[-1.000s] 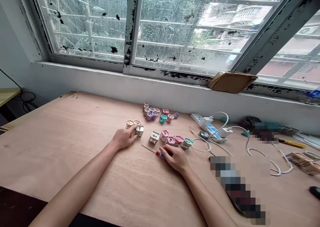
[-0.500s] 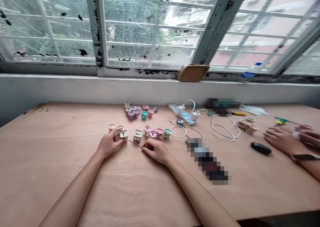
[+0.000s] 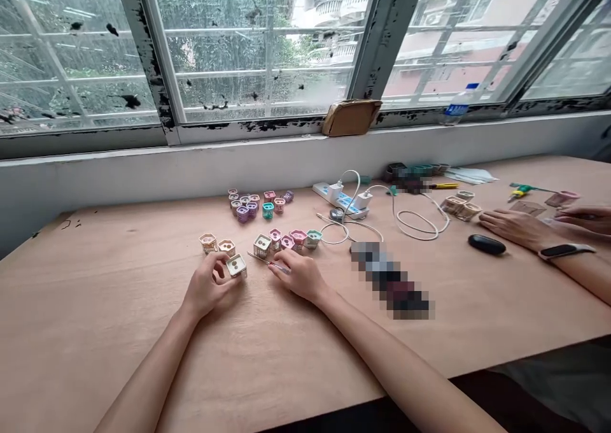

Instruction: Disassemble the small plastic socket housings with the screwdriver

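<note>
My left hand (image 3: 207, 285) rests on the wooden table (image 3: 95, 305) with its fingers curled round a small cream block (image 3: 236, 266). Two more cream blocks (image 3: 217, 244) stand just beyond it. My right hand (image 3: 300, 274) lies on the table with its fingers closed on a thin screwdriver (image 3: 263, 261) with a red handle, whose tip points left toward the held block. A row of small blocks (image 3: 286, 240) in cream, pink and teal sits right behind my right hand.
A cluster of purple, pink and teal blocks (image 3: 258, 204) lies near the wall. A white power strip (image 3: 340, 201) with looped cables (image 3: 415, 221) is to the right. Another person's hands (image 3: 518, 226) rest at the right, near a black oval object (image 3: 485, 244).
The view has swung right and another person's hands have come into sight. My left hand has drawn the cream block toward me, away from the other two. My right hand stays on the screwdriver.
</note>
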`<state>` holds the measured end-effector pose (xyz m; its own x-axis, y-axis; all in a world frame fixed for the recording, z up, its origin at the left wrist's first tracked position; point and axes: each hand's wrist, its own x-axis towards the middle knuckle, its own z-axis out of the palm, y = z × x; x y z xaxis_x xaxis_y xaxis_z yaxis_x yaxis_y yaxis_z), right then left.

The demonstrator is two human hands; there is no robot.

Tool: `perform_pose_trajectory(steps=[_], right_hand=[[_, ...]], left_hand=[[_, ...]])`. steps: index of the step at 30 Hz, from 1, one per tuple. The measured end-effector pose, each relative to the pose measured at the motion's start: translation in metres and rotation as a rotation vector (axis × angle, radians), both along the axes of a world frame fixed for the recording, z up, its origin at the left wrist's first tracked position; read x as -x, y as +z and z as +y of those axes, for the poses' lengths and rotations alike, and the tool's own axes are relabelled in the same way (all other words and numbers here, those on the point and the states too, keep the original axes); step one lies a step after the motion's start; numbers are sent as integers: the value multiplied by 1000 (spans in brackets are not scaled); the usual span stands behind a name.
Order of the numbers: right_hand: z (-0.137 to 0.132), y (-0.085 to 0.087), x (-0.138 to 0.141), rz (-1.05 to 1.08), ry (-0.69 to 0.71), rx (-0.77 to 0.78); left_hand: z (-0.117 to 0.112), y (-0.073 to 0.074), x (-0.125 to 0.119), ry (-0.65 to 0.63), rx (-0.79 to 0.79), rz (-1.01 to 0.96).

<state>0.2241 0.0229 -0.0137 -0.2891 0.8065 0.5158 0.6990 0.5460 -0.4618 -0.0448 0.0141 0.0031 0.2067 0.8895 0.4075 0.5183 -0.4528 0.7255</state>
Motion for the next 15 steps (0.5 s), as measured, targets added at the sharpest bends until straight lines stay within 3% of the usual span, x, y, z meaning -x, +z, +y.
perform_pose_trajectory(steps=[3, 7, 11, 15], right_hand=[[-9, -3, 8, 94, 151, 7], [-18, -2, 23, 205, 327, 160], [-16, 2, 30, 339, 364, 240], [-14, 5, 28, 373, 369, 342]], left_hand=[[-8, 1, -8, -54, 105, -30], [-15, 2, -21, -151, 221, -161], [-17, 5, -27, -256, 313, -300], [-15, 7, -22, -300, 307, -283]])
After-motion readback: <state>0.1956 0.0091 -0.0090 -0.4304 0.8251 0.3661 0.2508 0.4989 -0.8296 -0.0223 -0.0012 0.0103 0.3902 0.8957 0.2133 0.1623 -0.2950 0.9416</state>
